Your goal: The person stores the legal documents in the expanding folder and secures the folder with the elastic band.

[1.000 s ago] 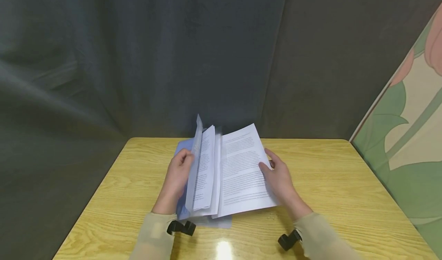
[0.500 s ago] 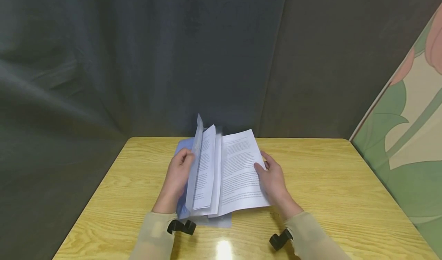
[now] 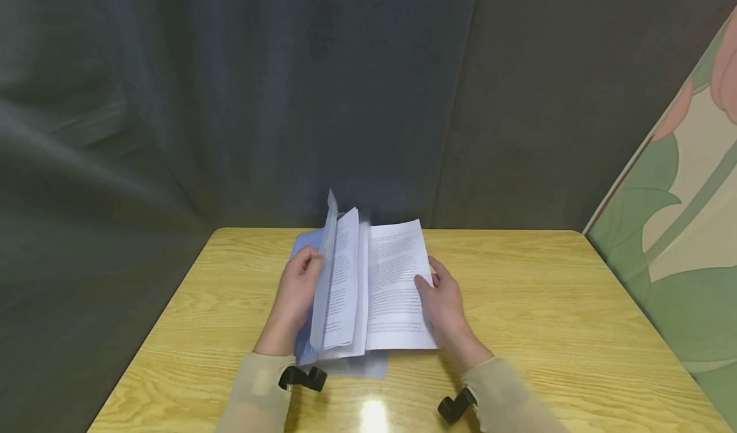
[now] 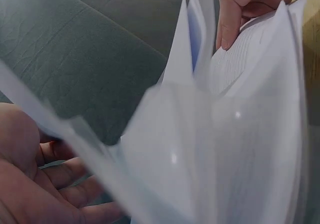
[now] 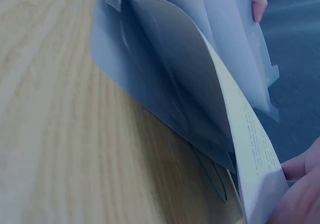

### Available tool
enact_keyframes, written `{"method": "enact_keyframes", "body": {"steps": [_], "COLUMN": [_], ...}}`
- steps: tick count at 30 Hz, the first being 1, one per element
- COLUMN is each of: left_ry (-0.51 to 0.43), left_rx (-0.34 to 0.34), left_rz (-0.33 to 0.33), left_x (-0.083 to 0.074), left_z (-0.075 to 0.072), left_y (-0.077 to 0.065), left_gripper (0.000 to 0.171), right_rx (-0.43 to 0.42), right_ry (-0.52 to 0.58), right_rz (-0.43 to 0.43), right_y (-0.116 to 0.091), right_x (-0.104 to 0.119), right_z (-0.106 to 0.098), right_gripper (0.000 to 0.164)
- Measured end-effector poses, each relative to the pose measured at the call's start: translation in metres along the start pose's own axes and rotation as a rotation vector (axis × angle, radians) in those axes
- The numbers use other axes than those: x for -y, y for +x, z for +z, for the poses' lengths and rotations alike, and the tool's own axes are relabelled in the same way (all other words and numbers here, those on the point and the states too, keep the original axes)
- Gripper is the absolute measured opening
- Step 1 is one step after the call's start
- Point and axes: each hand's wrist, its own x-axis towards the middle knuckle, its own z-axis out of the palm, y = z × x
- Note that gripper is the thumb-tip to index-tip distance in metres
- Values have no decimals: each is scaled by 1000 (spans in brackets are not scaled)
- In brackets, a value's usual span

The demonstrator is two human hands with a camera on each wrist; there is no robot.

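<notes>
A translucent plastic file folder with a blue cover (image 3: 306,240) stands spread on the table, its dividers fanned upward. My left hand (image 3: 296,289) pinches the folder's clear left flap (image 3: 324,279). Behind that flap, printed papers (image 3: 343,279) sit in a pocket. On the right, my right hand (image 3: 446,302) grips the outer edge of a printed sheet (image 3: 397,286), thumb on top and fingers behind. The sheet's left edge is hidden among the dividers. In the right wrist view, the sheet (image 5: 250,144) bends above a translucent panel (image 5: 150,84).
The wooden table (image 3: 535,305) extends on both sides of the folder. A dark curtain (image 3: 345,100) hangs behind its far edge. Floral fabric (image 3: 679,228) slopes at the right. A thin dark cord loop (image 5: 212,181) hangs by the folder.
My right hand has moved left with the sheet, so less of the sheet shows and it lies straighter. My left hand and the flap have stayed in place.
</notes>
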Motion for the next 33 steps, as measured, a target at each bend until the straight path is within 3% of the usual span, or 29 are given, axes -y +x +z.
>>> {"method": "enact_keyframes", "body": {"steps": [16,25,33], "left_ry": [-13,-22,-15], "left_rx": [-2,-1,-6], "left_rz": [-6,2,8], "left_x": [1,0,0], "left_z": [0,1,0], "left_y": [-1,-2,-2], "left_gripper": [22,21,21], "right_rx": [52,38,52], "right_ry": [9,-65,-175], "right_rz": [-93,-100,-194], "right_y": [-13,-19,-20], "right_x": [-2,-2,-6], "right_z": [39,54,53], "right_gripper": [66,68,59]}}
